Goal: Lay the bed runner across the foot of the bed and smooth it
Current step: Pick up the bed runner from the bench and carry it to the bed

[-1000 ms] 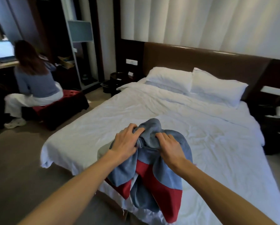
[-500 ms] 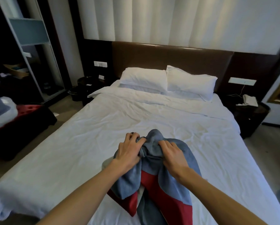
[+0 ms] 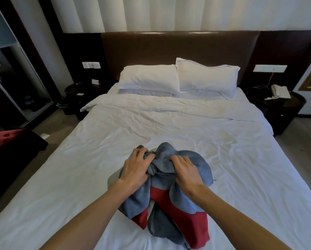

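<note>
The bed runner point(image 3: 190, 210), grey-blue with red bands, lies bunched in a heap on the white duvet point(image 3: 90, 159) near the foot of the bed, in the middle of its width. My left hand point(image 3: 135, 168) grips a gathered fold at the heap's top left. My right hand point(image 3: 184, 168) grips the top right, with its fingers curled into the cloth. Both forearms reach in from the bottom of the view. The runner's lower end trails toward me and part of it is hidden under my right arm.
Two white pillows point(image 3: 176, 78) lean against a brown headboard point(image 3: 180, 46). Dark nightstands flank the bed; the right one point(image 3: 284, 109) carries a white phone point(image 3: 280, 91). A red-topped bench point(image 3: 8, 141) and an open wardrobe point(image 3: 12, 74) stand at the left.
The view has swung from the bed's left corner to face it squarely; the seated person at the left has left the frame. Both hands still hold the bunched runner in the same spot.
</note>
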The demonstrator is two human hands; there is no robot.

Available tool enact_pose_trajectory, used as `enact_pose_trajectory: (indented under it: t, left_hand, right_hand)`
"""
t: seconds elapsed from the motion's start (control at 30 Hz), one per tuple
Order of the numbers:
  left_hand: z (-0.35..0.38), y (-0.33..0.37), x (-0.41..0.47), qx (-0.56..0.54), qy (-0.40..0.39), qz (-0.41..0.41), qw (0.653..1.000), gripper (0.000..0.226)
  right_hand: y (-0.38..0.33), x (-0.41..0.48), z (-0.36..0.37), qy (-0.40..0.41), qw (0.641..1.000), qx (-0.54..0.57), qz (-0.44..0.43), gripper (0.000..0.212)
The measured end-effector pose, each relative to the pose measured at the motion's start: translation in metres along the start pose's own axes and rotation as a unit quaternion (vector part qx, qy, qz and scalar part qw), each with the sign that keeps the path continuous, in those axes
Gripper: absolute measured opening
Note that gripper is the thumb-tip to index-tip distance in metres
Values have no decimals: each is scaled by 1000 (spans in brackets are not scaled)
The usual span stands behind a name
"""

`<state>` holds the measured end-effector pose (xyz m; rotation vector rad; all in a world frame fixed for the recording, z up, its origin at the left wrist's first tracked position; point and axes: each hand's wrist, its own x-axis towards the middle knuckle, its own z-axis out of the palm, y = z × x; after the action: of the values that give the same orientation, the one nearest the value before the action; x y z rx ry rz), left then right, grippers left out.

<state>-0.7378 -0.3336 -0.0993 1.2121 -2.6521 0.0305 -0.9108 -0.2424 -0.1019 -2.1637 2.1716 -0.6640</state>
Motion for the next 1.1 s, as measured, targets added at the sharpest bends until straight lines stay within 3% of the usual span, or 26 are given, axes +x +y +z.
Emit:
enact_pose_trajectory:
  t: [0.5, 0.73, 0.9, 1.1]
  left_hand:
    - [138, -69, 31, -29, -114, 24, 993, 56]
    - [222, -89, 30, 15, -247, 1, 969, 76]
    - [269, -81, 27, 12, -240, 35, 970, 87]
    - [322, -76, 39, 4, -241, 28, 970, 78]
  right_hand:
    - [39, 40, 130, -50, 998, 7, 48, 28]
    - [73, 35, 208, -173, 978, -38, 110, 45]
    - [87, 26, 251, -249, 955, -90, 136, 69]
    - [116, 28, 295, -287, 945, -73, 141, 75]
